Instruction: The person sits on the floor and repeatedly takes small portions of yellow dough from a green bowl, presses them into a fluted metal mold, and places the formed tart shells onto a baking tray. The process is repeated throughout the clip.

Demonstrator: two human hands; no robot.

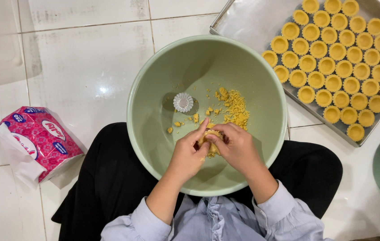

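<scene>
Here, both hands' grip clenches one yellow dough lump (211, 139), pinched between left hand (189, 154) and right hand (239, 147).

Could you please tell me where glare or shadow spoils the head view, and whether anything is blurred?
Head view: glare spot on the floor tiles left of the bowl; soft shadows inside the bowl beside the tin mould and under both hands; tray evenly lit; nothing noticeably blurred.
</scene>
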